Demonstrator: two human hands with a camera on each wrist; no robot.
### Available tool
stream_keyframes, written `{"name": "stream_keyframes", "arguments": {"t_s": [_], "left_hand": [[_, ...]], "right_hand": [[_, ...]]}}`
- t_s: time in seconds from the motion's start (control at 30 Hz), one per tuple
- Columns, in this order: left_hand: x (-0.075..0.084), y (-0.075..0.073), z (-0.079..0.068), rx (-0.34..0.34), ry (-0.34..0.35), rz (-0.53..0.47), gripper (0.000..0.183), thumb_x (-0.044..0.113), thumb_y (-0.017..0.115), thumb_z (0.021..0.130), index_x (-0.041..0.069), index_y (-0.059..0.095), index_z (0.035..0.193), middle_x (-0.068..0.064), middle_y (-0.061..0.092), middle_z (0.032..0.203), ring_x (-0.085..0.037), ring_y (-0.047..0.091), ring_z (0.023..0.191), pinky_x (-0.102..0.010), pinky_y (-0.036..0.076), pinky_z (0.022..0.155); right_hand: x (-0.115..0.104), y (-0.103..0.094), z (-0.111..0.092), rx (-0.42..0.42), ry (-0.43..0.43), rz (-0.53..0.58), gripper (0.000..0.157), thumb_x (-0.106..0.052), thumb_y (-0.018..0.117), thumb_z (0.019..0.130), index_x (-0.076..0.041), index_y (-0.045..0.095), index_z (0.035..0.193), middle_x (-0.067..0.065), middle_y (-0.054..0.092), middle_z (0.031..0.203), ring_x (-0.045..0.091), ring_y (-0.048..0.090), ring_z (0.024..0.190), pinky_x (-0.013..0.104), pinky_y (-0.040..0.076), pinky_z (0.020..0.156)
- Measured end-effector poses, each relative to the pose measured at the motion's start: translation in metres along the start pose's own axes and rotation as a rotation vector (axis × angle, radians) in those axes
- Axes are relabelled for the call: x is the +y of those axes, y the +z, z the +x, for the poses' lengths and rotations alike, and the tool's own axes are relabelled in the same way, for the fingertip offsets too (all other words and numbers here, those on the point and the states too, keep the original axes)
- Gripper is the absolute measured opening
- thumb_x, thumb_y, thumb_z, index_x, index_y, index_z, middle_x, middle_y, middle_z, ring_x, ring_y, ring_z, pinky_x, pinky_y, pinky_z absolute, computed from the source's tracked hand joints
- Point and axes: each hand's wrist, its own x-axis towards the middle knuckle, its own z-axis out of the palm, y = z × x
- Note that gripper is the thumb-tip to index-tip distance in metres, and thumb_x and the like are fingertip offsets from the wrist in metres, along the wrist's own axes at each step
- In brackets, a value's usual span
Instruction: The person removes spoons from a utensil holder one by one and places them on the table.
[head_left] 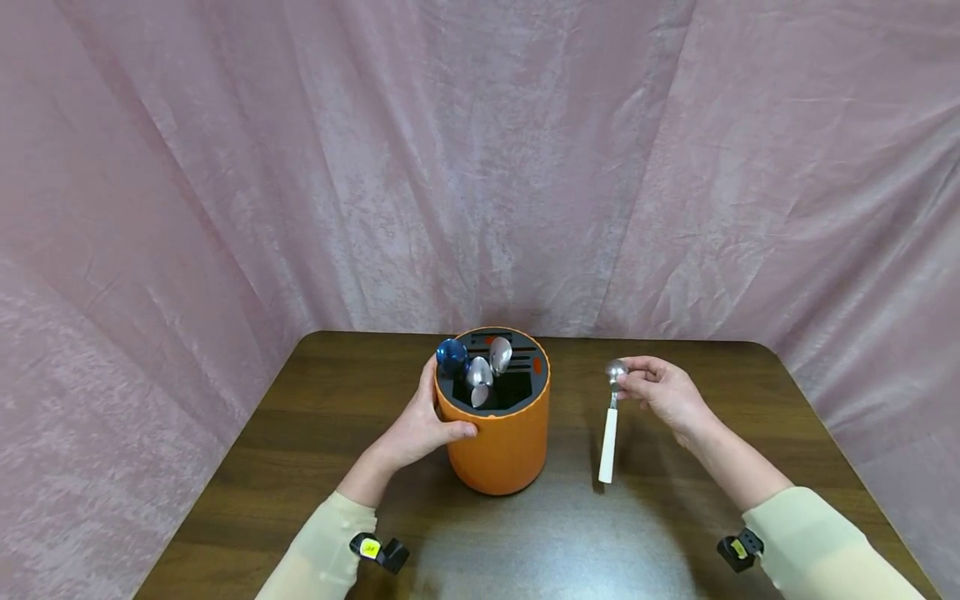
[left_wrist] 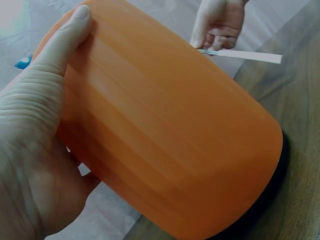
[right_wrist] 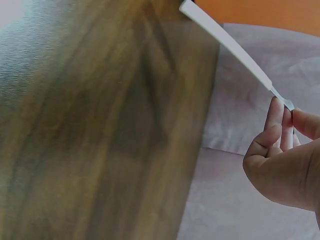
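My left hand (head_left: 425, 421) grips the left side of an orange utensil holder (head_left: 501, 454), its thumb across the front below the rim. Several spoon heads, such as a silver spoon (head_left: 500, 354) and a blue spoon (head_left: 452, 356), stick up from the holder's black slotted top. To the right, my right hand (head_left: 660, 390) pinches a white-handled spoon (head_left: 608, 446) by its metal neck, just under the small round bowl. The handle hangs down, with its shadow beside it. In the right wrist view, the thumb and fingers (right_wrist: 274, 137) meet at the spoon's metal neck.
Everything is over a dark brown wooden table (head_left: 300, 450) with rounded far corners. A pink curtain (head_left: 480, 167) hangs right behind the table's back edge and around both sides.
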Motion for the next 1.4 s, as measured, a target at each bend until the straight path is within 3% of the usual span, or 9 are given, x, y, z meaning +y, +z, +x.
{"name": "stream_keyframes", "arguments": {"t_s": [0.27, 0.57, 1.03, 1.4], "left_hand": [[-0.003, 0.000, -0.001, 0.000, 0.004, -0.009, 0.120, 0.046, 0.089, 0.078, 0.035, 0.004, 0.162, -0.001, 0.023, 0.164, -0.026, 0.030, 0.146, -0.055, 0.020, 0.120], [-0.002, 0.000, -0.002, -0.002, -0.013, -0.024, 0.118, 0.044, 0.089, 0.079, 0.036, 0.005, 0.161, -0.001, 0.024, 0.163, -0.025, 0.032, 0.145, -0.054, 0.021, 0.120], [-0.002, 0.000, -0.002, -0.007, -0.011, -0.016, 0.118, 0.045, 0.087, 0.080, 0.034, 0.002, 0.162, -0.003, 0.023, 0.164, -0.027, 0.032, 0.145, -0.054, 0.023, 0.120], [-0.003, -0.001, -0.001, -0.019, 0.001, -0.021, 0.116, 0.048, 0.085, 0.081, 0.035, 0.002, 0.161, -0.002, 0.024, 0.162, -0.027, 0.033, 0.144, -0.053, 0.026, 0.119]], "right_hand": [[0.020, 0.008, 0.003, -0.060, 0.061, 0.007, 0.047, -0.015, 0.066, 0.101, 0.008, 0.050, 0.139, -0.003, 0.074, 0.099, 0.009, 0.071, 0.083, 0.029, 0.044, 0.066], [0.041, 0.017, 0.007, -0.080, 0.156, 0.042, 0.041, -0.012, 0.066, 0.099, 0.008, 0.055, 0.132, -0.003, 0.076, 0.090, 0.008, 0.072, 0.079, 0.025, 0.042, 0.062], [0.057, 0.029, 0.011, -0.094, 0.277, 0.100, 0.037, -0.006, 0.066, 0.098, 0.012, 0.054, 0.129, 0.003, 0.076, 0.086, 0.010, 0.073, 0.075, 0.017, 0.044, 0.052], [0.056, 0.032, 0.012, -0.088, 0.286, 0.049, 0.039, -0.004, 0.066, 0.099, 0.015, 0.051, 0.129, 0.006, 0.075, 0.083, 0.011, 0.073, 0.072, 0.018, 0.049, 0.055]]}}
